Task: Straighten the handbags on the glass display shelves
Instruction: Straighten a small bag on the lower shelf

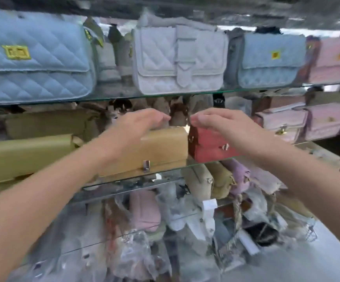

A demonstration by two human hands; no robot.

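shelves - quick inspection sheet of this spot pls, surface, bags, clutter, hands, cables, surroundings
surface: glass shelf, several tiers, all loaded
job's things: tan bag and red bag side by side at the shelf front; blue bag and white bag on the tier above
clutter: plastic-wrapped bags heaped on the lower tiers
grippers: left hand over the tan bag; right hand on the red bag's top
cables: nothing seen
surroundings: pink bags to the right

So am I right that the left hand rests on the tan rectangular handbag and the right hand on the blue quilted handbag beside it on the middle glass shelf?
Not quite: in the head view the right hand rests on a red boxy handbag, not a blue one. The left hand is indeed on the tan rectangular handbag, on the middle glass shelf.
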